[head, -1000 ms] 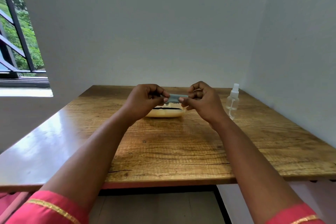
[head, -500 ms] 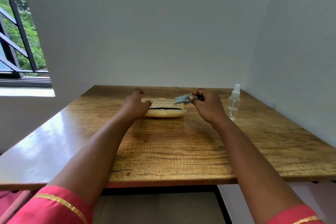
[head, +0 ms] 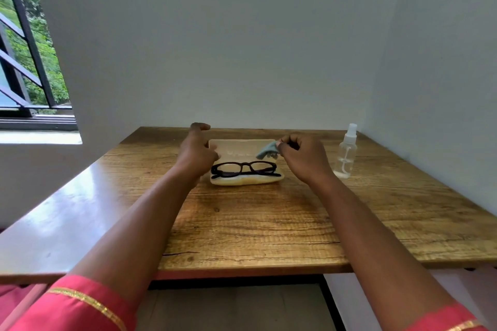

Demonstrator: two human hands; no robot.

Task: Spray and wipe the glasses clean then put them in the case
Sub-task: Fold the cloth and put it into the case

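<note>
— Now, where do the glasses (head: 244, 168) lie?
— Folded, black, thick-rimmed with rounded-square lenses, they rest in the lower half of the open cream case (head: 242, 148), a soft-edged oblong on the wood-grain desk (head: 255, 223).

— And the hands?
— The right hand (head: 304, 157) pinches a small crumpled grey-blue cloth (head: 266, 151) between thumb and curled fingers (head: 289, 141), above the case's right end. The left hand (head: 197, 152) sits at the case's left end, fingers loosely bent; whether it touches the lid cannot be told.

— Anything else?
— A clear plastic spray bottle (head: 347, 154), white nozzle, stands upright just right of the right hand. Red sleeves (head: 80, 306) carry gold trim.
</note>
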